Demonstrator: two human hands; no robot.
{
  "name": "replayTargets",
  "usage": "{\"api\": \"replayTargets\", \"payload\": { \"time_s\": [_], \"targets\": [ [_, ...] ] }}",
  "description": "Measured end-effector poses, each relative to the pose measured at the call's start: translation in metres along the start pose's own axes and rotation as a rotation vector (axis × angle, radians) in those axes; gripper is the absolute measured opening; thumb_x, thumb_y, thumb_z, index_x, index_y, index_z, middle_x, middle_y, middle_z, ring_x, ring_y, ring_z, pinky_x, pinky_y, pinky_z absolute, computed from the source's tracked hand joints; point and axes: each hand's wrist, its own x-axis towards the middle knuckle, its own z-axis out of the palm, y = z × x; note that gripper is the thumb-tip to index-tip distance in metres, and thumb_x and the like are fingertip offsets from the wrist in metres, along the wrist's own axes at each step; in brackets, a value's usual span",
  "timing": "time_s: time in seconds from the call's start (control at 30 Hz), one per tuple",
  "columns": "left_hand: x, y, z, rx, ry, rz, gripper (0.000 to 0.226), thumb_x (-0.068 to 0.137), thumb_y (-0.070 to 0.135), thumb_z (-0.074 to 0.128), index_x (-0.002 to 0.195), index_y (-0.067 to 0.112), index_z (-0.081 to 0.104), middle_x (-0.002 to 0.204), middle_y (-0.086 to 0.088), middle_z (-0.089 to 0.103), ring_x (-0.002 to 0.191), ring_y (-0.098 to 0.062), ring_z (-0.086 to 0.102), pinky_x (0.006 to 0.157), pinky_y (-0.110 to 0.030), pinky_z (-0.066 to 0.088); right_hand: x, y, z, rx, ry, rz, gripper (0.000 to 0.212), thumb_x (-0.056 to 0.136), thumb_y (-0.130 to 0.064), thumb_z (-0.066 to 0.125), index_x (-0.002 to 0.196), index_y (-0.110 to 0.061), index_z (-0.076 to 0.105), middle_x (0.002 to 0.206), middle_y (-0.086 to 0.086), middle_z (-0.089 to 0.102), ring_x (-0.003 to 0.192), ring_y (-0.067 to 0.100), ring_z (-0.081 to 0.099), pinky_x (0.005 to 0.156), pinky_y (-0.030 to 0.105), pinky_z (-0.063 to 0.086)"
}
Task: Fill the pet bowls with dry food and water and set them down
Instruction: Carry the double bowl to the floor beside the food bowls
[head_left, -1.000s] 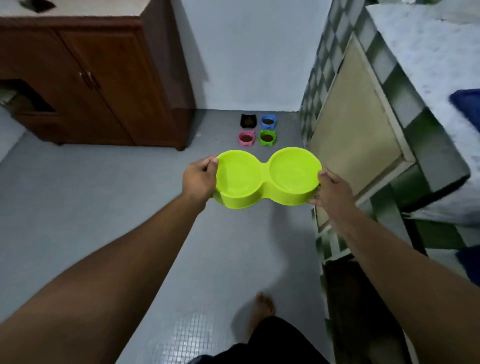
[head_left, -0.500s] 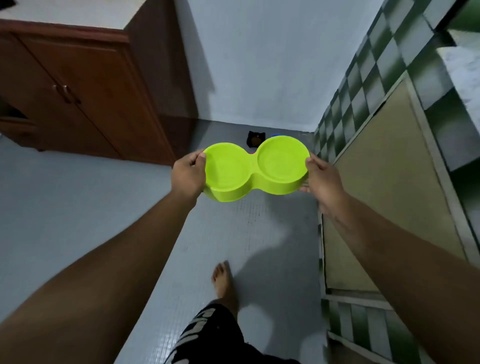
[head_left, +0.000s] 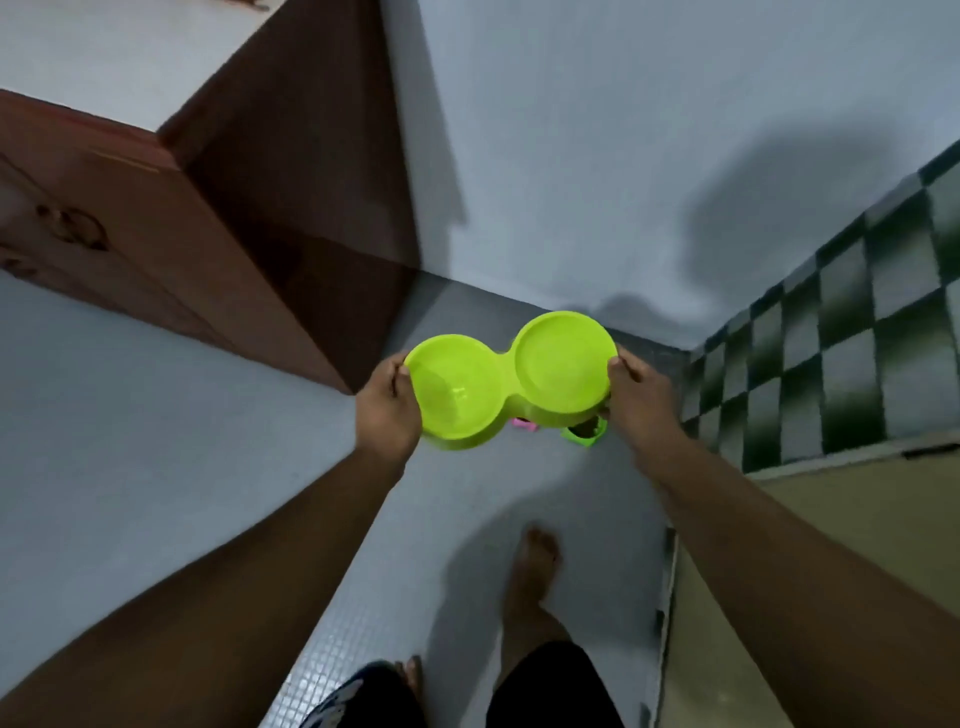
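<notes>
Gripping the bowl (head_left: 511, 382) by its ends, left hand (head_left: 387, 410) and right hand (head_left: 641, 402) needed to hold it level while lowering.

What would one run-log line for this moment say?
double bowl held above floor | left hand grips its left end | right hand grips its right end

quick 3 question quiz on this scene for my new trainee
1. True or false: the double bowl is upside down.
2. How many hands grip it? A none, B one, C two.
3. Fill in: the small bowl peeking out under it near the right hand is coloured ___.
Key: 1 false. 2 C, the left hand grips the other end. 3 green.
</notes>
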Motion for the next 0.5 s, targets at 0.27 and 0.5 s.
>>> {"api": "replayTargets", "payload": {
  "time_s": [0.27,0.5],
  "targets": [
    [0.109,-0.099,0.104,0.009,0.066,-0.166,0.045,0.099,0.033,0.041,0.131,0.015,0.066,0.128,-0.007,0.069,0.118,-0.025,0.063,0.104,-0.04,0.049,0.176,0.058,0.091,-0.132,-0.114,-0.059,0.035,0.103,-0.014,0.049,0.135,-0.01,0.061,0.13,0.013,0.066,0.116,0.027,0.061,0.102,0.046,0.049],
    [0.172,-0.224,0.191,-0.038,0.07,-0.31,0.036,0.101,0.039,0.049,0.131,0.031,0.066,0.124,0.0,0.072,0.113,-0.028,0.068,0.099,-0.056,0.055,0.3,0.137,0.174,-0.273,-0.203,-0.118,0.033,0.1,-0.014,0.051,0.13,-0.007,0.065,0.123,0.005,0.069,0.113,0.021,0.062,0.096,0.028,0.047]
  ]
}}
